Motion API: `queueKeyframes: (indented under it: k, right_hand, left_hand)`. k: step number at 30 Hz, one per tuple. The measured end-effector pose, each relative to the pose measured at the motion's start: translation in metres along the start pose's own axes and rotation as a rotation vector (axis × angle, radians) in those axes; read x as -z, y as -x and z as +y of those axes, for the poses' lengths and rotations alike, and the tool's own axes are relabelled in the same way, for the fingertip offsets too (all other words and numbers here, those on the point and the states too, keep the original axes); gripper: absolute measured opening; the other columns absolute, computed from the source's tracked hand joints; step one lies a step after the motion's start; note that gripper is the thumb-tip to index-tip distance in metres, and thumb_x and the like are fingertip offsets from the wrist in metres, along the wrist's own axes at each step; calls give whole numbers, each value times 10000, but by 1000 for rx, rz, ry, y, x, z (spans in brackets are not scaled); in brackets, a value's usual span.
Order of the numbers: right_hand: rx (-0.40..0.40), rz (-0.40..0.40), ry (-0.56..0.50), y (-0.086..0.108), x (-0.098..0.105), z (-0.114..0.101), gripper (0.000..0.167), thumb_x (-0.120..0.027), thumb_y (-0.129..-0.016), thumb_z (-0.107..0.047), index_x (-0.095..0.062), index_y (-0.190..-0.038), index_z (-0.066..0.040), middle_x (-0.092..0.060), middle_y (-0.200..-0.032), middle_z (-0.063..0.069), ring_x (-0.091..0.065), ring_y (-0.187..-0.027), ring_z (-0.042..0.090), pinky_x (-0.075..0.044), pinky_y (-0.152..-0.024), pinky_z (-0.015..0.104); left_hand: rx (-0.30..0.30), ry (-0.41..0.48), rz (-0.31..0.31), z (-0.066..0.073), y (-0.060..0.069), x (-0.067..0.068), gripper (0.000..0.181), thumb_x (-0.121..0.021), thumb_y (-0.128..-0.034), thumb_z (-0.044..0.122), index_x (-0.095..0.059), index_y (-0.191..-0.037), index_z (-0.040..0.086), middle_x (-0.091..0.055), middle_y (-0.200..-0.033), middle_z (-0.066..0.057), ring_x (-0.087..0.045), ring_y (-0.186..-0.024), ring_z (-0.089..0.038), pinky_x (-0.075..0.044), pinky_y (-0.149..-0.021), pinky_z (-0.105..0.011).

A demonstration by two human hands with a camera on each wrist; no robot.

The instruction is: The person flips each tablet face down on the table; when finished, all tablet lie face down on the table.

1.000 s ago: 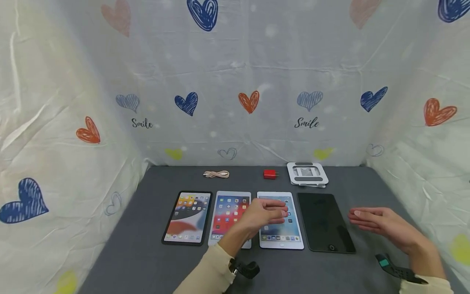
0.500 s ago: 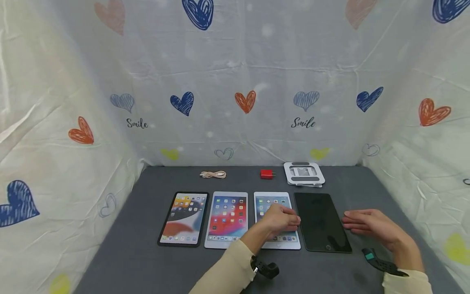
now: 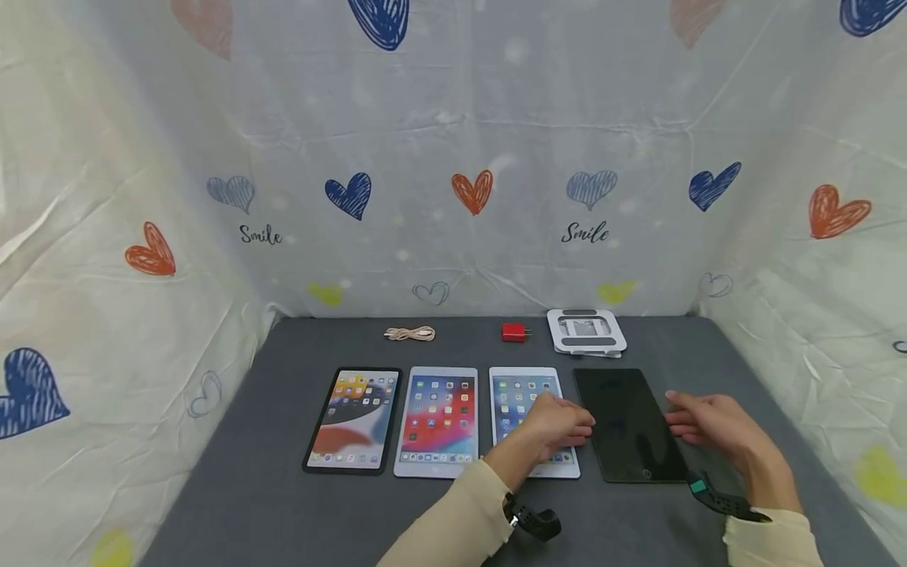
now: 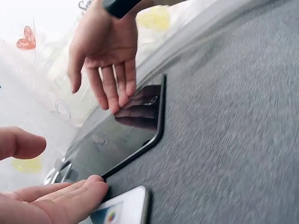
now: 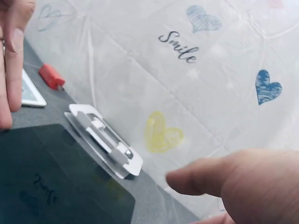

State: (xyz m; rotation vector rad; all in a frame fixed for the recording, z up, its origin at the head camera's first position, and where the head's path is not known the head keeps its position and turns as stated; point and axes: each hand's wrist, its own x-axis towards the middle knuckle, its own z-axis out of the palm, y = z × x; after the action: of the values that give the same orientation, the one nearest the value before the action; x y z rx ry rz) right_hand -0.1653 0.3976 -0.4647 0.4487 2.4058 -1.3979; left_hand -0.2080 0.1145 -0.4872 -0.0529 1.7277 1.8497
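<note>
A tablet with a dark screen (image 3: 627, 425) lies flat at the right end of a row of tablets. The left hand (image 3: 560, 425), fingers extended, has its fingertips at that tablet's left edge and its palm over the white tablet with a blue screen (image 3: 513, 402). At the dark tablet's right edge is the right hand (image 3: 716, 421), its fingers fairly straight and pointing at it. In the left wrist view the right fingertips meet the edge of the dark tablet (image 4: 103, 144), and the left thumb stands apart from its fingers. Whether either hand presses on it, I cannot tell.
Further left lie a white tablet with a red-blue screen (image 3: 438, 425) and a black-framed tablet (image 3: 354, 421). Behind the row are a coiled cable (image 3: 409, 334), a red charger (image 3: 515, 332) and a white stand (image 3: 586, 332). A heart-printed curtain surrounds the grey table (image 3: 283, 520).
The left hand has moved right, from above the blue-screen tablet to the dark tablet's left edge. The right hand has come closer to its right edge. The dark tablet has shifted slightly right.
</note>
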Motion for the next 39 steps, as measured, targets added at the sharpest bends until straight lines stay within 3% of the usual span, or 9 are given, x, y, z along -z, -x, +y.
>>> queueKeyframes:
  k: [5,11,13,16,19,24,26,31,39]
  right_hand:
    - [-11,58,21,3,9,2,901,-377,-1157,-582,-398,-1540,234,-721,-1336,306,-756,-992,131,-654,-828,295]
    - [-45,76,14,3,20,0,931,-306,-1144,-635,-419,-1534,203,-665,-1160,90,-641,-956,126,-610,-791,292]
    - [-38,52,6,3,22,-3,935,-273,-1147,-637,-382,-1565,193,-641,-1259,217,-668,-1067,217,-614,-843,317]
    - [-12,7,5,7,23,-10,952,-230,-1150,-646,-327,-1598,188,-467,-1525,422,-629,-1310,423,-616,-960,381]
    - [20,-5,20,16,21,-19,958,-222,-1152,-646,-321,-1605,192,-338,-1667,427,-589,-1416,464,-624,-1010,389]
    - [101,45,41,35,11,-42,918,-256,-1167,-608,-385,-1572,207,-475,-1606,389,-735,-1238,221,-646,-911,265]
    - [130,64,41,41,5,-53,893,-275,-1174,-585,-415,-1550,212,-533,-1559,387,-758,-1188,200,-652,-893,261]
    - [164,113,72,50,-12,-74,852,-322,-1175,-568,-487,-1514,195,-600,-1495,378,-769,-1180,276,-666,-877,287]
    - [195,138,89,54,-40,-97,854,-383,-1151,-617,-537,-1511,142,-626,-1480,349,-758,-1191,332,-674,-891,336]
  left_hand:
    - [-18,83,-59,-8,-6,-16,157,-736,-943,-14,-746,-1092,-62,-812,-1084,-150,-806,-1089,-292,-662,-983,-454]
    - [-19,174,-133,-15,-14,-24,314,-702,-986,-1,-687,-1283,-102,-785,-1226,-203,-769,-1192,-315,-627,-1058,-486]
    - [-10,159,-135,-14,-15,-23,289,-700,-986,26,-702,-1251,-89,-776,-1210,-191,-769,-1172,-316,-627,-1057,-501]
    - [0,97,-141,-5,-11,-22,234,-709,-982,77,-742,-1168,-61,-764,-1168,-163,-764,-1119,-297,-631,-1044,-517]
    - [-23,56,-175,11,-2,-23,239,-705,-996,105,-754,-1166,-55,-764,-1185,-171,-757,-1140,-306,-633,-1043,-502]
    - [-106,119,-281,42,14,-28,350,-663,-1066,119,-690,-1328,-111,-741,-1331,-246,-707,-1314,-414,-607,-1092,-476]
    - [-123,143,-316,52,18,-29,376,-655,-1080,126,-671,-1368,-114,-725,-1373,-260,-679,-1357,-431,-597,-1108,-471]
    - [-134,171,-348,70,23,-25,406,-637,-1094,144,-651,-1414,-106,-721,-1395,-251,-669,-1376,-417,-572,-1142,-476]
    - [-139,183,-345,75,21,-9,403,-527,-1151,194,-662,-1418,-76,-735,-1387,-218,-677,-1375,-393,-548,-1167,-497]
